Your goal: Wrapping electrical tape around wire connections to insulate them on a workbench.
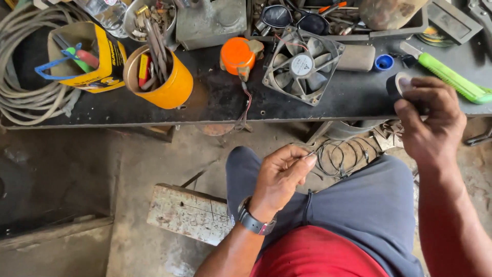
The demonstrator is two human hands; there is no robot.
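My right hand [428,120] grips a black tape roll [398,84] at the bench's [215,105] front edge. My left hand [279,177] pinches a thin wire [335,154] above my knee.

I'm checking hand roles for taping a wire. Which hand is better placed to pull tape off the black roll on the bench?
Right. The right hand already grips the black tape roll at the bench edge, while the left hand is over the lap, pinching a thin wire.
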